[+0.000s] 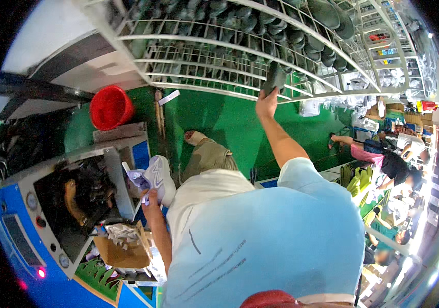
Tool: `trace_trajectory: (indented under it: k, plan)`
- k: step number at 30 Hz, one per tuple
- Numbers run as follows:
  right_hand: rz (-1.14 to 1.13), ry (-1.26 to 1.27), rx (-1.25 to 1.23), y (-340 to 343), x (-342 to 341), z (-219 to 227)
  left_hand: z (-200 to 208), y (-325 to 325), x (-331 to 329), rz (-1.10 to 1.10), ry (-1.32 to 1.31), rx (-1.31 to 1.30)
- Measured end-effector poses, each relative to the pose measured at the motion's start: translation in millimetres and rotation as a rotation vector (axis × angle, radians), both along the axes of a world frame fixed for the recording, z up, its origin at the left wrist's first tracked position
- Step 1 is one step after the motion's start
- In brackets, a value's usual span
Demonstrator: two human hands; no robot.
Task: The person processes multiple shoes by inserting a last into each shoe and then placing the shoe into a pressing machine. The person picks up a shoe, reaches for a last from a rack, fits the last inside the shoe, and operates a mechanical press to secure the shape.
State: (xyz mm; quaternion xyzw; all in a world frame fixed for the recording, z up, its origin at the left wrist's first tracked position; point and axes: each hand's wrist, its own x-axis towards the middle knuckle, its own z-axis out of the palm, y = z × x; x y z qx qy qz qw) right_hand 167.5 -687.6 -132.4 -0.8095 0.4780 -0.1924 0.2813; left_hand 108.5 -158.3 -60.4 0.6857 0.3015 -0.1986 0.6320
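Note:
My right hand reaches out to a white wire rack and grips the end of a dark, sole-shaped piece at its edge. Rows of similar dark pieces fill the rack's tiers. Down at the left, the fingers of my left hand are closed on a white shoe with a pale lilac lining, held beside my body. The shoe hangs near the opening of a blue and grey machine. Part of the left hand's grip is hidden by the shoe.
A red bucket stands behind the machine. Below the machine's opening sits a cardboard box with crumpled pale material. Green floor lies between me and the rack. Several people work at the right, near yellow-green sole-shaped pieces.

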Motion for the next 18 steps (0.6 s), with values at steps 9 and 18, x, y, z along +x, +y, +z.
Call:
trace_trajectory:
  k: [9,18]
  plan:
    - [-0.152,-0.191,0.129,-262,80,-49,7,-77,37,-0.146,0.235,-0.045]
    - [0.913,1.966,-0.796,-298,54,-106,16,-10,-5,0.151,0.146,-0.342]
